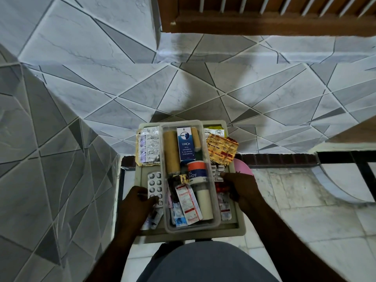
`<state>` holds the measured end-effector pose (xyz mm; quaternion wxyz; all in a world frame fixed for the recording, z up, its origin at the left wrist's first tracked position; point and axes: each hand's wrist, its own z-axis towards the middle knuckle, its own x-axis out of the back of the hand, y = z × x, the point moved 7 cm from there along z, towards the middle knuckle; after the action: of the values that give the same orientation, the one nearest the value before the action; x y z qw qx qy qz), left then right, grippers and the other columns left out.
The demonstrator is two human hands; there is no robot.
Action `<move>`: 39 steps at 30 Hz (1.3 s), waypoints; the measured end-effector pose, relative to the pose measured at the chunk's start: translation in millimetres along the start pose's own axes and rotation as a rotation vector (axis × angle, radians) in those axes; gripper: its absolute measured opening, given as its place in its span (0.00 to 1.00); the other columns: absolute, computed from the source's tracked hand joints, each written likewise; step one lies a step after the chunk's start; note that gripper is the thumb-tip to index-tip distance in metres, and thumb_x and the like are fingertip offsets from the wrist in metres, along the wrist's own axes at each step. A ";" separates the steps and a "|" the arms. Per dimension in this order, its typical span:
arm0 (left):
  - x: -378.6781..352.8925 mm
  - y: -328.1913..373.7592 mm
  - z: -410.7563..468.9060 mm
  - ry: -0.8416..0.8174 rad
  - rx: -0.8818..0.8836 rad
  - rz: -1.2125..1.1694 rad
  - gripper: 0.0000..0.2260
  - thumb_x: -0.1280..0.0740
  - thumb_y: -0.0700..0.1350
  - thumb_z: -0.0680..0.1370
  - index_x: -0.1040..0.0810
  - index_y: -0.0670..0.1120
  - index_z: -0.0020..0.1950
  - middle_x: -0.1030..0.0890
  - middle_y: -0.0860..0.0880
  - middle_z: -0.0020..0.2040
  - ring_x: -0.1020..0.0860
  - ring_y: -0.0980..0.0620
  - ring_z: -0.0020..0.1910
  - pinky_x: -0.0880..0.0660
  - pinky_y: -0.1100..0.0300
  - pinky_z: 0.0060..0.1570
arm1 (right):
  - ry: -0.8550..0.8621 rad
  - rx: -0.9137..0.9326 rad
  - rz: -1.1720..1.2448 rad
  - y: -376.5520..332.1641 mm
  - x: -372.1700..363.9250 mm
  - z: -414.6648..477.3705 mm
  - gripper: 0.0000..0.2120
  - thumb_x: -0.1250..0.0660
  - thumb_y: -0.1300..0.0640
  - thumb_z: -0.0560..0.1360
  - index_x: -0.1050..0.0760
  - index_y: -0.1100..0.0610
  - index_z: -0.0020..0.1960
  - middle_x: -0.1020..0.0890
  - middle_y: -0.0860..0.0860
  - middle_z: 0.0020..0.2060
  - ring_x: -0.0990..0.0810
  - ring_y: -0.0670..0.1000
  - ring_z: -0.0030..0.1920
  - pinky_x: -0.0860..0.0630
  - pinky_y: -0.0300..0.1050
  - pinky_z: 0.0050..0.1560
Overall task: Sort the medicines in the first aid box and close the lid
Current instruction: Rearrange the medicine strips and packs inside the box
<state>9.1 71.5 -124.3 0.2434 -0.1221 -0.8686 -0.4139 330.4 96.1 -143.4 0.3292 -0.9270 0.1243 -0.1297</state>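
Note:
A clear plastic first aid box (209,176) sits on a beige tray (241,222) in front of me. Inside it lie a blue and white Voxcel carton (185,143), brown bandage rolls (172,152), an adhesive tape roll (196,171), a red and white strip (188,201) and a cream roll (204,203). My left hand (135,206) pinches a silver blister strip (154,186) left of the box. At the box's right side, my right hand (242,189) rests on red and silver strips (220,187). No lid is visible.
More blister strips lie on the tray: a silver stack (148,146) at far left and an orange foil pack (222,150) at far right. A pink object (243,166) pokes out behind the tray. Tiled walls surround; my lap (207,261) is below.

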 end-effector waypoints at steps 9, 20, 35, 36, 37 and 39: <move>17.2 -8.4 -5.5 -0.047 0.048 -0.201 0.14 0.25 0.44 0.71 0.23 0.47 0.54 0.16 0.46 0.45 0.16 0.49 0.37 0.20 0.52 0.41 | -0.048 -0.053 -0.021 -2.2 26.2 -26.9 0.10 0.28 0.61 0.71 0.19 0.65 0.50 0.20 0.55 0.33 0.28 0.49 0.29 0.29 0.42 0.30; 44.2 21.1 -29.8 -0.039 -0.053 -0.379 0.14 0.27 0.42 0.73 0.23 0.47 0.57 0.16 0.45 0.46 0.16 0.47 0.42 0.22 0.59 0.36 | -0.037 0.311 -0.162 -49.6 23.7 -59.7 0.03 0.30 0.61 0.74 0.17 0.58 0.46 0.16 0.51 0.33 0.22 0.43 0.27 0.27 0.41 0.32; -13.1 39.3 -62.7 -0.204 -0.191 -0.054 0.13 0.29 0.41 0.75 0.27 0.52 0.55 0.17 0.48 0.43 0.16 0.54 0.35 0.20 0.63 0.31 | -0.077 0.577 -0.351 -57.8 -36.6 -85.6 0.05 0.29 0.59 0.74 0.19 0.53 0.49 0.16 0.45 0.39 0.18 0.41 0.35 0.22 0.35 0.36; -16.4 38.0 -63.6 -0.214 -0.190 -0.044 0.12 0.30 0.40 0.75 0.27 0.52 0.55 0.18 0.48 0.43 0.16 0.53 0.35 0.20 0.62 0.32 | -0.099 0.555 -0.328 -54.2 -40.0 -83.7 0.05 0.29 0.60 0.74 0.19 0.53 0.49 0.16 0.47 0.39 0.19 0.41 0.34 0.23 0.34 0.33; -19.3 38.0 -64.9 -0.221 -0.192 -0.034 0.12 0.30 0.40 0.75 0.26 0.51 0.55 0.17 0.48 0.43 0.16 0.52 0.35 0.19 0.61 0.32 | -0.123 0.537 -0.302 -51.8 -44.1 -82.4 0.05 0.30 0.61 0.74 0.19 0.54 0.49 0.16 0.48 0.40 0.19 0.40 0.33 0.25 0.33 0.31; -23.0 38.3 -66.6 -0.212 -0.211 0.010 0.11 0.30 0.40 0.75 0.26 0.51 0.54 0.17 0.49 0.42 0.16 0.52 0.36 0.18 0.57 0.33 | -0.156 0.529 -0.250 -49.6 -53.9 -80.6 0.06 0.30 0.63 0.75 0.19 0.56 0.50 0.15 0.49 0.41 0.19 0.39 0.33 0.24 0.32 0.30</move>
<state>65.9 43.5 -75.1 0.1385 -0.1943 -0.8405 -0.4863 261.2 103.8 -59.7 0.5491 -0.8245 -0.0545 -0.1253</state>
